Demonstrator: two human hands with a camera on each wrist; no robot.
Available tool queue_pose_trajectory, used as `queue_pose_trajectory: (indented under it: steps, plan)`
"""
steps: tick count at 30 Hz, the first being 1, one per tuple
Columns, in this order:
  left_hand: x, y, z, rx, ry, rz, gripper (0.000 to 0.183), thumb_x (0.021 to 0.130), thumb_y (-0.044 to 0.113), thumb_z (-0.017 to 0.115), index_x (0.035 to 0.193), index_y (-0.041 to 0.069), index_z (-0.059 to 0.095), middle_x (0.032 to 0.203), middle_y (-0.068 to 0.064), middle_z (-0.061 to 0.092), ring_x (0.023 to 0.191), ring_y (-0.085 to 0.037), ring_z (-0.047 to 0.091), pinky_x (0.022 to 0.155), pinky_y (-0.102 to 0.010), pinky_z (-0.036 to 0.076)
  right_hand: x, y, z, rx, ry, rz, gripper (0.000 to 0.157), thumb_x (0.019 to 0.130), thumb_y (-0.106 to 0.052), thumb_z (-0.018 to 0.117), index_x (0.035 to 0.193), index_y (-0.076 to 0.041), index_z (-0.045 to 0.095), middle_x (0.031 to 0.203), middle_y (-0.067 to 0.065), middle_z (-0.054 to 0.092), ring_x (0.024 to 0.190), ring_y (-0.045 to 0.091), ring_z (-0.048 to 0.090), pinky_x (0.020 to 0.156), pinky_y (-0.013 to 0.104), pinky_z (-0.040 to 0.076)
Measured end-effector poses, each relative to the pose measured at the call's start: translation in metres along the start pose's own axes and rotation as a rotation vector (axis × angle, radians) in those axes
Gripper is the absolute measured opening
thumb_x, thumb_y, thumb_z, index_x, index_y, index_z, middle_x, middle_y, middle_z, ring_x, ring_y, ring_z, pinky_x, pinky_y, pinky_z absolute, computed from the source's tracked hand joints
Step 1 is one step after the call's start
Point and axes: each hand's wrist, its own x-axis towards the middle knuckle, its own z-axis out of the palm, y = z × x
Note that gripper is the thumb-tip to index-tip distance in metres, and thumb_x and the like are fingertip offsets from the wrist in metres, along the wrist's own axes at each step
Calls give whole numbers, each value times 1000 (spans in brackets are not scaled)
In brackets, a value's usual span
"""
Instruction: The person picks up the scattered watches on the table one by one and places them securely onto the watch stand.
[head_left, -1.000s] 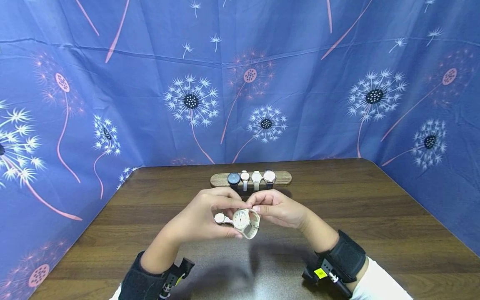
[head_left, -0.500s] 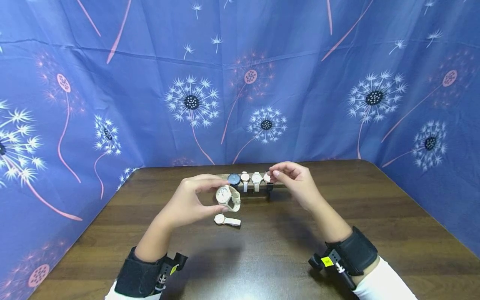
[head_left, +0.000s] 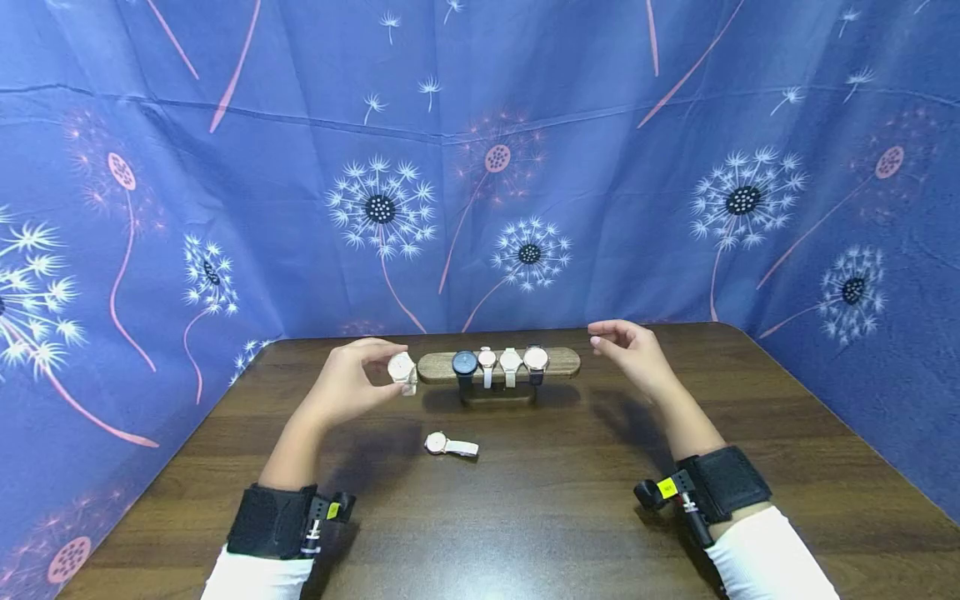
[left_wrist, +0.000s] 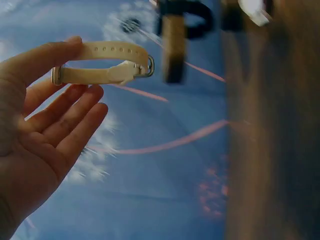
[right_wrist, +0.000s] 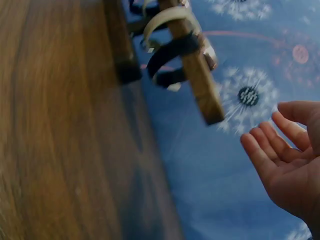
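Observation:
A cream wristwatch (head_left: 401,367) with a buckled strap is pinched by my left hand (head_left: 347,382) just off the left end of a wooden watch stand (head_left: 435,367). In the left wrist view the looped cream strap (left_wrist: 95,76) faces the stand's end, a gap between them. On the stand's bar hang a dark-faced watch (head_left: 465,362), a small white-strapped watch (head_left: 487,359), a cream-strapped watch (head_left: 511,361) and a dark-strapped watch (head_left: 536,358). My right hand (head_left: 633,354) hovers beyond the stand's right end, fingers relaxed and holding nothing.
Another white-strapped watch (head_left: 452,446) lies on the brown wooden table (head_left: 525,500) in front of the stand. A blue dandelion-print cloth (head_left: 622,192) hangs behind the table's back edge.
The hands have come apart. My left hand has carried the cream watch left and back to the stand's left end. My right hand let go and moved right, past the stand's other end.

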Motion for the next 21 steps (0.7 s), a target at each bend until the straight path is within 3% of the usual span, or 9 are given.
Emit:
queue_pose_trajectory:
  steps: [4,7,12,21]
  plan:
    - [-4,-27,10,-5,-32,-96,46,61,13,80,105,8,65,98,-4,65,76,-9,59,68,-32,53,1,15,3,-90,-86,107,35,86,-19,62,116,-2,57,105,16,61,91,21,58,75,29,49]
    - [-6,-42,19,-89,-58,-197,45,64,10,78,107,6,64,98,-7,64,78,-11,61,70,-29,53,2,20,7,-135,-150,150,38,84,-22,64,118,-6,56,112,16,59,97,24,56,79,36,50]
    - [-1,-55,33,-229,-62,-315,45,67,6,75,110,6,62,95,-9,65,81,-14,62,72,-25,52,5,21,9,-133,-192,129,44,77,-17,70,117,-5,56,115,17,57,102,27,55,82,40,49]
    - [14,-65,48,-291,-100,-335,49,66,10,78,112,5,61,92,-8,66,80,-15,63,72,-27,53,8,24,10,-203,-222,100,46,74,-16,73,116,-6,57,118,13,56,104,26,53,86,43,47]
